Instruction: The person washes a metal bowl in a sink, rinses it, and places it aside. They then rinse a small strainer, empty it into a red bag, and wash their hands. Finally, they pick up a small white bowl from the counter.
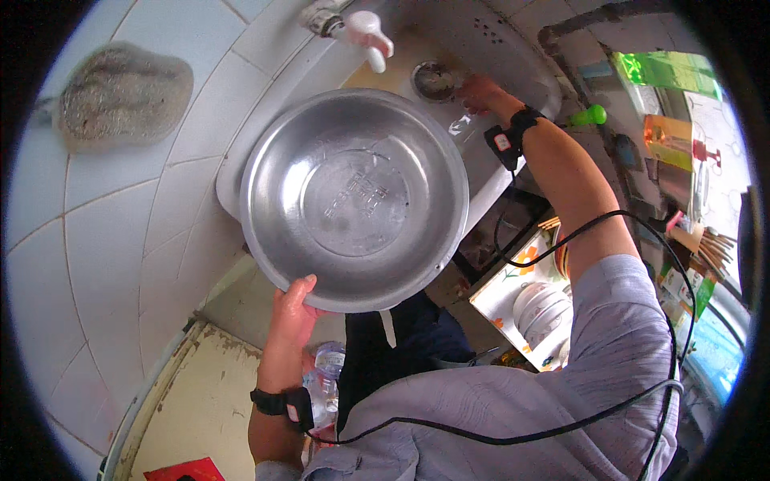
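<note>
A wide stainless steel basin (355,198) with stamped writing on its bottom is tilted over the near left part of a white sink (499,186). My left hand (296,305) grips its rim at the lower left, thumb on top and fingers beneath. My right hand (483,95) is down in the sink beside the round drain (434,81); its fingers are partly hidden, so whether it holds something is unclear. A small shiny patch (459,125) shows on the sink just below that hand. Above the basin a tap with a white handle (368,33) juts from the tiled wall.
A scrubbing mitt or pad (126,96) hangs on the left wall. Stacked bowls (541,315) stand on a flowered surface at the right. A soap pump bottle (668,141), a green-capped item (592,115) and chopsticks (716,249) are farther right. Black cables run from both wrists.
</note>
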Demonstrator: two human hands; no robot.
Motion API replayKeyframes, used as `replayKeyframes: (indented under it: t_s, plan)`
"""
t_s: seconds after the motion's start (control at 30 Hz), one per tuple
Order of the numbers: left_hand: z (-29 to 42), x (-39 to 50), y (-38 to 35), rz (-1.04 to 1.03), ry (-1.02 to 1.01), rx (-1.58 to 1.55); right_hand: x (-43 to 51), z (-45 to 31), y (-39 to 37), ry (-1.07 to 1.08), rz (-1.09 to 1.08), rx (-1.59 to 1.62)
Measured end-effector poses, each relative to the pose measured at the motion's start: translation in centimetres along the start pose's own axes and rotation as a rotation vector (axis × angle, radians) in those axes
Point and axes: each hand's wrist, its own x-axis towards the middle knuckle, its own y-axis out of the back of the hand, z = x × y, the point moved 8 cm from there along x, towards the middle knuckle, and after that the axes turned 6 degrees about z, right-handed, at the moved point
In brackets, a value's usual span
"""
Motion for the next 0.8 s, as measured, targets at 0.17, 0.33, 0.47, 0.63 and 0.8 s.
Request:
replayKeyframes:
  t_s: [0.17, 0.33, 0.47, 0.63, 0.8]
  plan:
    - [1.5, 1.0, -2.7, -0.05, -0.066, 0.107, -4.1, 4.3, -3.9, -0.951, 0.022, 1.255]
    - [0.9, 4.1, -5.2, -0.031, -0.032, 0.154, -1.3, 2.7, -4.0, -0.625, 0.306, 1.218]
    - [-0.1, 6.7, -5.3, 0.036, 0.006, 0.175, -1.2, 2.3, -8.7, -1.168, 0.323, 1.575]
    - [-0.5, 7.7, -4.8, 0.061, -0.003, 0.207, -0.5, 2.3, -6.9, -0.861, 0.291, 1.309]
    - [-0.1, 7.6, -4.1, 0.112, -0.058, 0.273, -2.2, 2.2, -8.4, -1.184, 0.329, 1.711]
